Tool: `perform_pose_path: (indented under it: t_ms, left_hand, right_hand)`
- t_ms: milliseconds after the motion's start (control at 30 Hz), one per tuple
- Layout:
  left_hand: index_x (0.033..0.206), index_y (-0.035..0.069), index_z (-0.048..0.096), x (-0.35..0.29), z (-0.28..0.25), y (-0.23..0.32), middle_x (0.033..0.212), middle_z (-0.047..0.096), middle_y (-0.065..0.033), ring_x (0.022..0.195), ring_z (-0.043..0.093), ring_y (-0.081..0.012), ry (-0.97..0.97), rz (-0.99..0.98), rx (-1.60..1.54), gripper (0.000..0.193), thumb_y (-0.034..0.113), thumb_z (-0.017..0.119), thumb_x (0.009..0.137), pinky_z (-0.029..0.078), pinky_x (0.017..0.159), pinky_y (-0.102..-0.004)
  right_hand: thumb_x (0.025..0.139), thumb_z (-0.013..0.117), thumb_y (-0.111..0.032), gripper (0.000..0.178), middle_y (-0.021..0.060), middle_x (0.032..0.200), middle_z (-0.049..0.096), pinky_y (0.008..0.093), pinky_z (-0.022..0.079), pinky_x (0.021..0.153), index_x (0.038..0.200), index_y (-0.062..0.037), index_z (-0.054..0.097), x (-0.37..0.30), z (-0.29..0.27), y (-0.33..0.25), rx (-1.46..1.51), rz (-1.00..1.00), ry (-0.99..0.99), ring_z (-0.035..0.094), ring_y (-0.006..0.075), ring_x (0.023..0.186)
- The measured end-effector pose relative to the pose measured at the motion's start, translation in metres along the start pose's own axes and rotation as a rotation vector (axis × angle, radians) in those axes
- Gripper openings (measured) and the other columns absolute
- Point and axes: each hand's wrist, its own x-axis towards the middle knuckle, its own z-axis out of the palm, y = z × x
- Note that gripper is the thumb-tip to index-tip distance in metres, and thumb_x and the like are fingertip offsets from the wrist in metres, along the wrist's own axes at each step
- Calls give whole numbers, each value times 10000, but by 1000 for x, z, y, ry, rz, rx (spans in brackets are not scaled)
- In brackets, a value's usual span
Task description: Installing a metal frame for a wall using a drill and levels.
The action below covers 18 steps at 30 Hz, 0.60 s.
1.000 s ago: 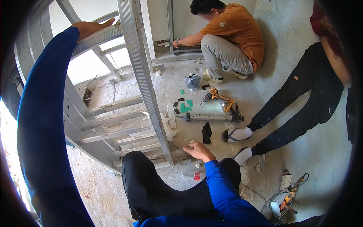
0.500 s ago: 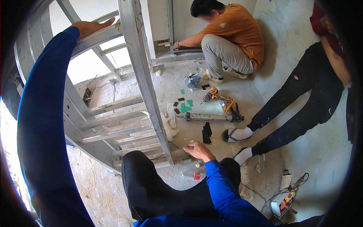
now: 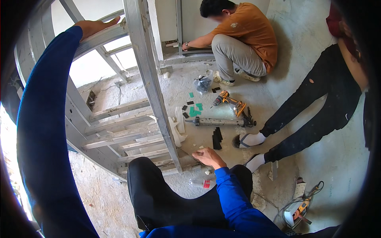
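An aluminium ladder (image 3: 145,59) leans at the left, its rungs spattered with dried dirt. My left hand (image 3: 93,29) lies over one of its upper crosspieces, thumb stretched along the metal; the other fingers are hidden behind it. Low at centre, above my right knee, is my right hand (image 3: 209,157), its fingers drawn together. Whatever they pinch is too small to make out. Just beyond that hand lie black strips (image 3: 217,139). A clear plastic bottle (image 3: 201,183) with a red label is on the floor beneath it.
A caulking gun (image 3: 220,122), a cordless drill (image 3: 228,101), green pieces (image 3: 194,111) and a plastic bag (image 3: 203,84) lie ahead. One person (image 3: 248,39) crouches by a frame; another (image 3: 313,95) stands at right. An angle grinder (image 3: 299,210) with a cable lies lower right.
Both hands stay in place; my left forearm and the view shift very slightly. The crouching person holds the same pose.
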Motion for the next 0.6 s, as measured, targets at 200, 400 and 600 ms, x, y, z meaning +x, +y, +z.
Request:
perform_pose_path:
  t_ms: [200, 400, 600]
  left_hand:
    - [1461, 262, 398, 34, 22, -26, 1352, 569, -126, 1179, 610, -328, 67, 42, 109, 439, 404, 299, 1057, 456, 1063, -429]
    - [1465, 266, 375, 64, 37, -49, 1359, 559, -123, 1209, 592, -317, 119, 67, 180, 423, 368, 296, 1062, 451, 1075, -443]
    - [1463, 259, 376, 52, 33, -55, 1351, 563, -140, 1186, 608, -311, 109, 251, 413, 439, 392, 242, 1067, 449, 1076, -441]
  right_hand:
    - [862, 645, -484, 405, 177, 1004, 711, 402, 520, 839, 1027, -130, 754, 2, 1, 1, 9, -12, -6, 676, 361, 948]
    - [855, 655, -483, 415, 178, 1013, 712, 401, 519, 856, 1033, -122, 753, 2, 2, 2, 3, 8, -8, 675, 359, 967]
    - [866, 659, -466, 421, 182, 1039, 717, 366, 524, 851, 1109, -132, 738, 3, 1, 2, 1, -1, -32, 695, 319, 956]
